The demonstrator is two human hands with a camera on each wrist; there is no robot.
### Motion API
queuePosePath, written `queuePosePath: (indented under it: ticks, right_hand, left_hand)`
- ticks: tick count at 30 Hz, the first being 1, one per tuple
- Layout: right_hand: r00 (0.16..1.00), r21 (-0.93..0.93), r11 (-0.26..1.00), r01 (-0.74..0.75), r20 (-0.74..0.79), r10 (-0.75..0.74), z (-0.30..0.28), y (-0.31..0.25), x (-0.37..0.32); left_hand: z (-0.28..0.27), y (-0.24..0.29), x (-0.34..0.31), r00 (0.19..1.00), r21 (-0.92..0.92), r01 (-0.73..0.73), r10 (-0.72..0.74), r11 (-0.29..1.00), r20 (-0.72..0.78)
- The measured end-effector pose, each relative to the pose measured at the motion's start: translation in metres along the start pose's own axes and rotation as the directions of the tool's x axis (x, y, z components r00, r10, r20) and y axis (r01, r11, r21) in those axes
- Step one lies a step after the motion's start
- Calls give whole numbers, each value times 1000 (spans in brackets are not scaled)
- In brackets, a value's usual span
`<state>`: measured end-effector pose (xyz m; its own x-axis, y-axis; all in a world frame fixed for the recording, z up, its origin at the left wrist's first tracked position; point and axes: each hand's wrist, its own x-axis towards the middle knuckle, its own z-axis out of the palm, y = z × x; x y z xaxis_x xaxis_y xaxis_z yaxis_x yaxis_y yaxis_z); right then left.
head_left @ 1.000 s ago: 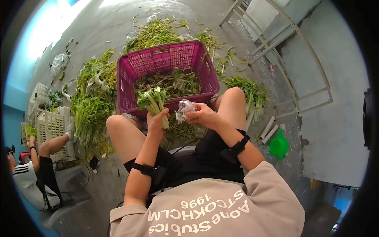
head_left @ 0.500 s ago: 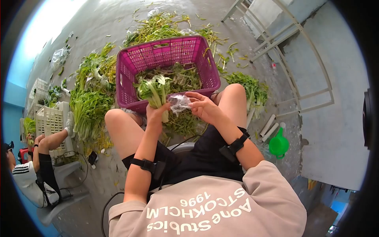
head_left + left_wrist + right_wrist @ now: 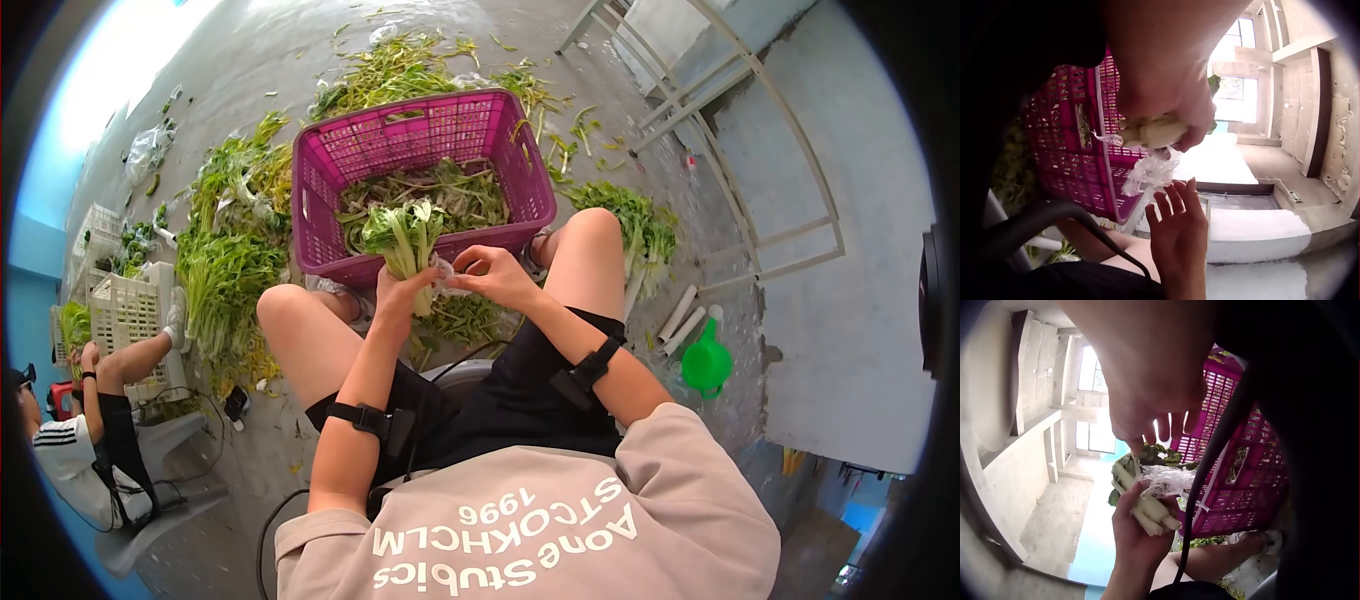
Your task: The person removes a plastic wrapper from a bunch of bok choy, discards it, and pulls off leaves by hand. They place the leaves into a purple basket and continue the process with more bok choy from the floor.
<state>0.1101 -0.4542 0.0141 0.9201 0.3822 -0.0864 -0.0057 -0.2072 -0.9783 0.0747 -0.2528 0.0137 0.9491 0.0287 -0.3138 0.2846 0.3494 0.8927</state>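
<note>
My left hand [image 3: 400, 296] grips a bunch of leafy greens [image 3: 404, 240] upright, leaves up, by its pale stalks. In the right wrist view the cut stalk ends [image 3: 1155, 515] stick out below the fingers of that hand. Crumpled clear plastic film [image 3: 1169, 480] lies against the side of the bunch. My right hand [image 3: 500, 277] is just right of the stalks, its thumb and forefinger pinching the film at its edge. Its other fingers are spread in the left wrist view. Both hands work over the near rim of a purple crate [image 3: 330, 262].
Wilted greens [image 3: 470, 195] lie in the crate. Heaps of greens [image 3: 230, 265] cover the floor at left, with more behind the crate and by my right knee. A green plastic scoop [image 3: 706, 368], white tubes and a metal frame [image 3: 770, 255] stand at right. Another person sits at left by pale crates.
The film, earlier a loose wad in my right hand, was stretched out between the hands and now lies against the stalks. My right hand has moved left to the bunch, which stays in my left.
</note>
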Motion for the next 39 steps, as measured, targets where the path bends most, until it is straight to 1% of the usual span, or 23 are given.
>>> queuePosePath:
  ticks: [2,4,7,10,11,12,15,17,20,21,22,24,25,26,28,29,30,32,33,36,37,38,39]
  right_hand:
    - [975,130,972,-195,134,177,0,5,4]
    - [968,185,955,-232,142,208,-7,6,5]
    - [954,408,864,-295,77,289,-21,2,5]
    - [956,315,902,-294,85,282,-24,-12,4]
    - [963,160,953,-258,127,239,-17,-13,5]
    - [951,100,962,-254,206,230,-10,-15,3]
    - [942,123,954,-274,235,241,1,-10,3]
    - [939,251,931,-266,286,191,-2,-6,12]
    - [943,504,796,-334,180,281,-20,-16,13]
    - [952,583,753,-307,193,238,-24,-18,12]
    - [954,577,760,-298,194,228,-28,-20,12]
    - [953,753,602,-266,113,281,-35,-19,13]
    - [967,767,608,-206,62,249,-37,-15,14]
    - [968,764,612,-204,65,242,-38,-13,12]
    - [958,761,634,-137,-61,280,-44,-10,9]
    - [970,802,588,-103,-51,239,-47,3,11]
    - [972,798,595,-94,-55,227,-50,2,10]
    - [976,857,509,-81,-36,216,-50,2,5]
    - [977,853,515,-81,-34,211,-50,0,10]
    - [967,890,453,-46,-75,244,-47,-2,11]
    - [976,899,434,-63,-35,214,-47,-1,12]
    - [970,901,425,-84,-23,242,-45,2,11]
    - [976,850,510,-127,17,216,-43,5,14]
  left_hand:
    - [3,2,-2,999,-29,-11,12,1000,42]
    - [1,4,-2,999,-29,-23,24,999,42]
    - [-10,2,2,998,-60,-47,49,997,39]
    - [-12,4,4,997,-83,-54,58,995,49]
    - [-12,5,2,997,-76,-49,53,996,57]
    - [-10,6,0,996,-70,-49,54,996,64]
    - [-6,8,-3,990,-76,-36,46,996,136]
    - [-6,10,-6,988,-76,-53,63,996,138]
    - [-10,17,-7,992,-128,-68,81,989,99]
    - [-11,21,-7,991,-130,-82,95,988,98]
    - [-12,24,-7,988,-155,-100,117,983,99]
    - [-15,28,-7,984,-184,-128,148,974,97]
    - [-18,28,-7,988,-183,-114,130,977,79]
    - [-21,27,-6,992,-179,-98,110,979,62]
    - [-26,21,-10,990,-180,-135,142,974,24]
    - [-28,19,-8,986,-180,-164,165,970,-8]
    - [-32,17,-5,984,-183,-175,178,967,-4]
    - [-41,12,-7,994,-241,-98,81,966,-77]
    - [-42,10,-6,990,-260,-112,84,959,-117]
    - [-51,3,6,991,-314,-91,54,945,-126]
    - [-57,-1,12,992,-304,-36,-2,952,-124]
    - [-55,-3,9,990,-308,-14,-29,951,-137]
    - [-49,1,7,991,-312,-40,-1,949,-131]
